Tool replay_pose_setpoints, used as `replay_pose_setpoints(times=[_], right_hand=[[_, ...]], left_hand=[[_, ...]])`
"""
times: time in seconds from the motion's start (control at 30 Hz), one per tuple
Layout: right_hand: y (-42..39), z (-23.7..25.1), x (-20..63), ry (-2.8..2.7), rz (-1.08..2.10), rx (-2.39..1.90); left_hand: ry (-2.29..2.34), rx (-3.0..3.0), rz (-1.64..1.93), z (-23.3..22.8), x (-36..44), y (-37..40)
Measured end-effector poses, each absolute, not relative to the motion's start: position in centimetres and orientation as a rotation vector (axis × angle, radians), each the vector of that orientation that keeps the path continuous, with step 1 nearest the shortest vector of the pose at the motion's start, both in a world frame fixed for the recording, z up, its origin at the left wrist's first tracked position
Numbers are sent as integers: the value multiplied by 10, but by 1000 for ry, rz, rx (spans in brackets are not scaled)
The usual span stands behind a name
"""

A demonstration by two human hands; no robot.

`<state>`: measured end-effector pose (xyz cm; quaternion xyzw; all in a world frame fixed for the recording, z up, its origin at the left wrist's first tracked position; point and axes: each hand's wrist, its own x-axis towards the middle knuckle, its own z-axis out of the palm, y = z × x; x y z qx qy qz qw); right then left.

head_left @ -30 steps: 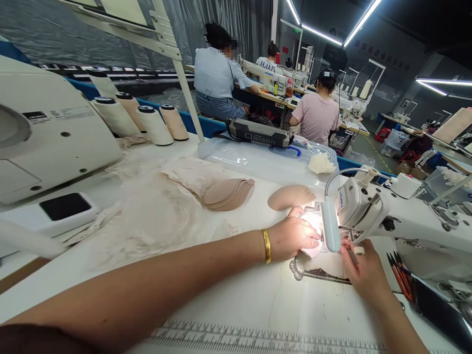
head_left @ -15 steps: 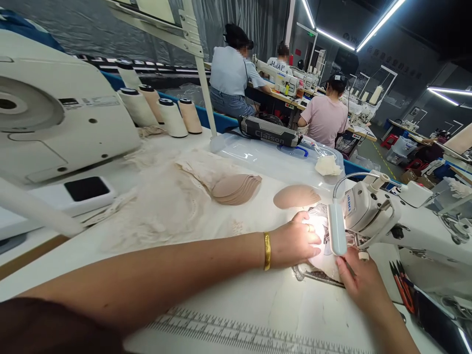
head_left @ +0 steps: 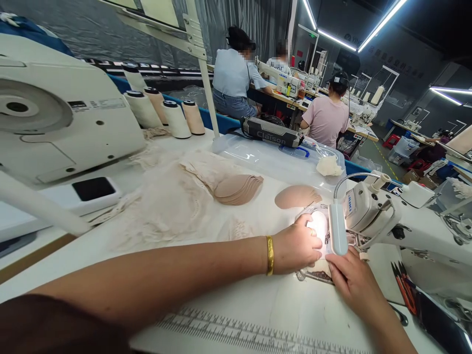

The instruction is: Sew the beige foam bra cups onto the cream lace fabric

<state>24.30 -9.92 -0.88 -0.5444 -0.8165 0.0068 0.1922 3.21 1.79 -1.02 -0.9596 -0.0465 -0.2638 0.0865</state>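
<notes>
Under the bright lamp, a pale, rounded pad with fabric [head_left: 319,227] lies on the sewing machine's bed, partly washed out by the glare. My left hand [head_left: 298,244], with a gold bracelet and a ring, curls its fingers over the pad's left side. From the right, my right hand [head_left: 354,273] reaches in below the machine head [head_left: 368,209], its fingertips on the fabric's near edge. The lamp [head_left: 337,228] and machine head hide the needle and some fingertips. Behind the hands sits a beige oval pad [head_left: 297,196]; a stack of similar pads [head_left: 239,189] lies further left.
Sheer cream fabric [head_left: 165,196] spreads at left, near thread cones [head_left: 177,119]. A clear plastic lid [head_left: 254,155] carries a black Claison case [head_left: 271,132]. Snips [head_left: 404,285] and a dark phone [head_left: 442,314] lie at right. A ruler [head_left: 236,329] runs along the front. People sew beyond.
My right hand has slid slightly left along the fabric's near edge. My left hand has shifted a little, and more of the bright pad shows beyond its fingers.
</notes>
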Motion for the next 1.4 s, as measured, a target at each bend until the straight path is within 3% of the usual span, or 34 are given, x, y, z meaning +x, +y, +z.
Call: replay_pose_setpoints(times=[0.4, 0.57, 0.8, 1.0, 1.17, 1.3, 1.4], right_hand=[[-89, -24, 247, -2210, -223, -1607], [-89, -23, 249, -2227, -279, -1565], [-87, -40, 262, -2234, -324, -1393], [-89, -42, 258, -2294, -342, -1285], [-105, -20, 221, -2354, -146, -1235], [-119, -5, 190, -2221, 103, -1222], [-125, 0, 178, -2043, 524, -1305]], left_hand=[[-301, -2922, -664, -13, 46, 38], [-417, -2894, -584, 9, 17, 25], [-1293, -2639, -873, 64, -102, 19], [-1849, -2656, -708, 40, -137, -7], [-1807, -2776, -737, 20, -115, -10], [-1618, -2866, -941, 48, -103, -9], [-1317, -2968, -1177, 71, -94, -21]])
